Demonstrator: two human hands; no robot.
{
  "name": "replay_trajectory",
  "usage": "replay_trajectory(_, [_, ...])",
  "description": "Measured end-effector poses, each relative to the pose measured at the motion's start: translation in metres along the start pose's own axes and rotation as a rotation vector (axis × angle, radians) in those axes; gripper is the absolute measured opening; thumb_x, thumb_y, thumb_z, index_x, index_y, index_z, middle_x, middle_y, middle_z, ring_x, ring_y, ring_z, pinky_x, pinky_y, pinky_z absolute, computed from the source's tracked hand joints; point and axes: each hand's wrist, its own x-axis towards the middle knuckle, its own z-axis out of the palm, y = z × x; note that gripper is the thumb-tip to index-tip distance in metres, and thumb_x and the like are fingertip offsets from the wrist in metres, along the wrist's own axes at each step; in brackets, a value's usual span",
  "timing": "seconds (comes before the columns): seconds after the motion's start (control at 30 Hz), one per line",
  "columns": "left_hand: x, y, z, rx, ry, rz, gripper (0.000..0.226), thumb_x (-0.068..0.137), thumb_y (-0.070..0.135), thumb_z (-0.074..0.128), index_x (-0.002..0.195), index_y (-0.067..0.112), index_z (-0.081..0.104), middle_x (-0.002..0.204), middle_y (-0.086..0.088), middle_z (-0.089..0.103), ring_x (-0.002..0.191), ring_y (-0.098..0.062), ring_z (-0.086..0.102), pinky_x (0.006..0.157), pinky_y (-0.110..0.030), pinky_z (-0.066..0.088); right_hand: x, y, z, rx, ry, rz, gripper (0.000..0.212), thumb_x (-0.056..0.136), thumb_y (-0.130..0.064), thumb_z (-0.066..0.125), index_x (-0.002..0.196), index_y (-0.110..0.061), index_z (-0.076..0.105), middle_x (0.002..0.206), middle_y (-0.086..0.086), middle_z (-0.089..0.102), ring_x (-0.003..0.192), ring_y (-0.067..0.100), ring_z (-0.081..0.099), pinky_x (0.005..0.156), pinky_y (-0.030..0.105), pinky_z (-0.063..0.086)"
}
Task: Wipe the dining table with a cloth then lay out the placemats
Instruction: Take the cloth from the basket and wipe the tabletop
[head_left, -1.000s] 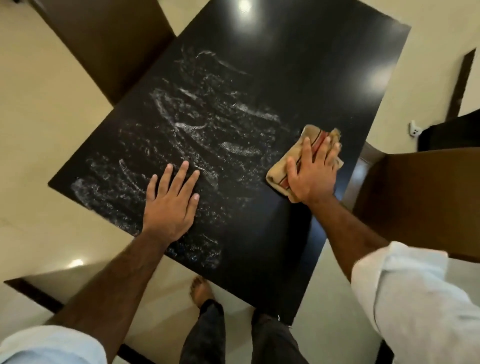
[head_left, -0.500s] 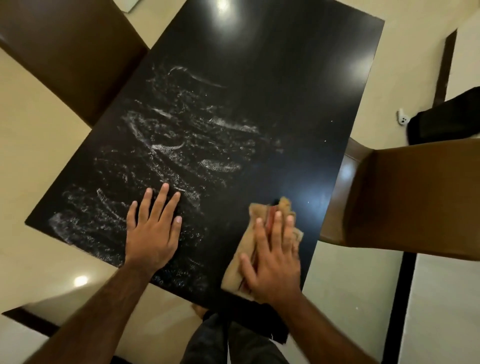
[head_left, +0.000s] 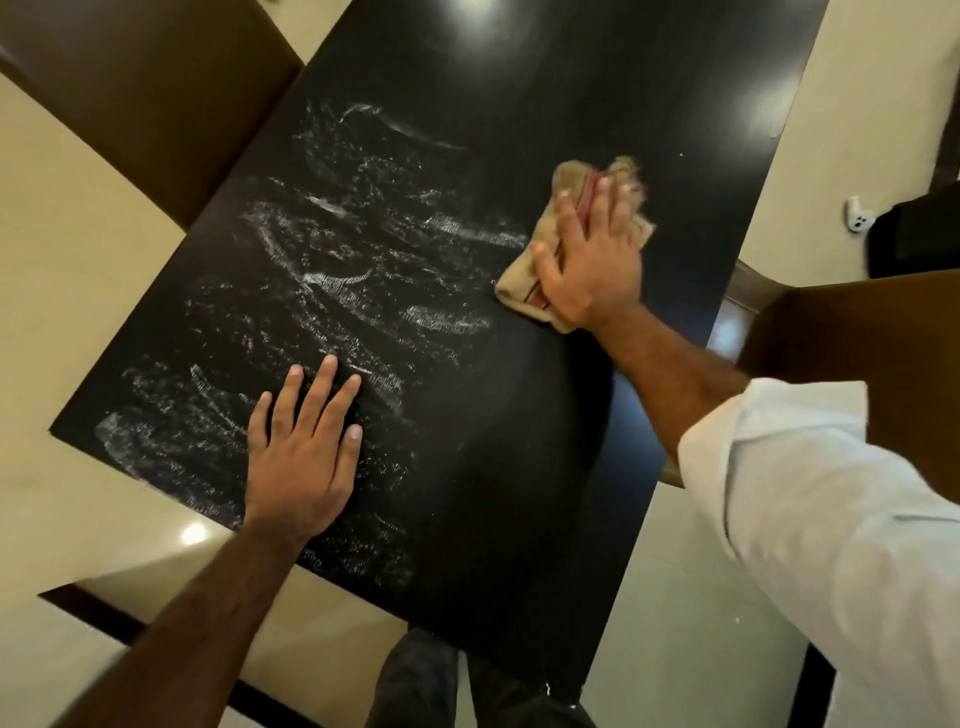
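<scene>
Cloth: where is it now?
Head view: the cloth lies on the table, right of centre, pressed under the right hand, just right of the white smears.

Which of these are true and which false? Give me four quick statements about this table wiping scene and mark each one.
1. The right hand presses a tan cloth onto the black dining table. True.
2. The left hand holds a second cloth. False: it lies flat on the table with straight fingers and holds nothing.
3. White streaks mark the tabletop around and beyond the left hand. True.
4. Placemats are already laid out on the table. False: none shows anywhere on it.
</scene>
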Motion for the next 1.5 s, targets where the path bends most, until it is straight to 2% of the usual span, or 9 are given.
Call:
replay_trajectory(0.2, [0.003,0.001,-0.011,0.022,-0.044,-0.008,0.062,0.114,0.049,0.031,0.174,0.035,0.032,0.186,0.009,0.014,0.171,-0.029,0.019,0.133,-0.06,0.017,-0.166,-0.11,0.008,0.097,-0.157,-0.322,0.086,0.107,-0.068,0.036,0.179,-0.027,0.012,0.184,0.018,-0.013,0.17,0.04,-0.018,0.137,0.064,0.01])
replay_trajectory(0.33, [0.034,-0.006,-0.018,0.038,-0.082,0.039,0.069,0.113,0.056,0.021,0.178,0.034,0.018,0.188,0.004,0.006,0.173,-0.031,0.009,0.135,-0.06,0.014,-0.258,-0.107,0.007,0.087,-0.284,-0.353,0.091,0.106,-0.076,0.036,0.178,-0.036,-0.002,0.182,0.011,-0.027,0.167,0.04,-0.027,0.134,0.071,0.007])
replay_trajectory(0.43, [0.06,-0.017,-0.019,0.051,-0.076,0.067,0.071,0.114,0.06,0.018,0.179,0.032,0.011,0.188,0.001,0.001,0.174,-0.032,0.001,0.138,-0.061,0.008,-0.23,-0.085,0.005,0.053,-0.242,-0.166,0.093,0.101,-0.081,0.036,0.176,-0.044,-0.004,0.183,0.008,-0.025,0.166,0.047,-0.026,0.132,0.073,0.003])
replay_trajectory(0.53, [0.065,-0.028,-0.016,0.023,-0.075,0.099,0.069,0.114,0.057,0.019,0.179,0.034,0.01,0.188,0.002,0.0,0.174,-0.032,0.0,0.138,-0.062,0.008,-0.141,-0.075,0.007,0.035,-0.104,0.041,0.086,0.103,-0.077,0.034,0.177,-0.041,0.012,0.186,0.014,-0.003,0.168,0.051,-0.009,0.13,0.077,0.013])
replay_trajectory(0.67, [0.068,-0.037,-0.02,-0.037,-0.069,0.108,0.066,0.115,0.052,0.019,0.178,0.035,0.015,0.188,0.01,0.004,0.173,-0.025,0.005,0.138,-0.056,0.011,-0.062,-0.116,0.014,-0.007,-0.047,0.044,0.082,0.102,-0.075,0.031,0.176,-0.038,0.024,0.185,0.016,0.01,0.168,0.054,0.0,0.129,0.075,0.02])
replay_trajectory(0.83, [0.074,-0.063,-0.026,-0.018,-0.056,0.206,0.064,0.116,0.046,0.027,0.178,0.032,0.02,0.187,0.015,0.008,0.171,-0.021,0.017,0.129,-0.052,0.024,-0.171,-0.204,0.024,0.044,-0.106,-0.121,0.085,0.105,-0.073,0.037,0.178,-0.037,0.013,0.186,0.014,-0.007,0.168,0.05,-0.016,0.133,0.071,0.011])
replay_trajectory(1.0, [0.076,-0.069,-0.025,0.025,-0.054,0.269,0.066,0.116,0.045,0.025,0.179,0.026,0.016,0.188,0.008,0.006,0.172,-0.026,0.013,0.135,-0.054,0.02,-0.321,-0.228,0.029,0.047,-0.299,-0.131,0.091,0.104,-0.08,0.037,0.177,-0.04,-0.001,0.185,0.007,-0.02,0.168,0.045,-0.022,0.132,0.073,0.014])
replay_trajectory(1.3, [0.081,-0.076,-0.022,0.012,-0.062,0.306,0.067,0.117,0.046,0.02,0.179,0.023,0.013,0.188,0.004,0.002,0.174,-0.029,0.004,0.138,-0.057,0.012,-0.214,-0.159,0.02,0.036,-0.091,0.233,0.085,0.104,-0.075,0.035,0.177,-0.039,0.011,0.186,0.009,-0.005,0.17,0.045,-0.008,0.129,0.075,0.022])
replay_trajectory(1.5, [0.08,-0.077,-0.024,-0.122,-0.134,0.289,0.065,0.116,0.044,0.023,0.178,0.025,0.02,0.187,0.008,0.01,0.174,-0.025,0.006,0.139,-0.056,0.007,-0.251,-0.233,0.032,0.061,-0.147,0.049,0.089,0.106,-0.075,0.037,0.178,-0.035,0.004,0.185,0.011,-0.016,0.168,0.046,-0.019,0.133,0.067,-0.003])
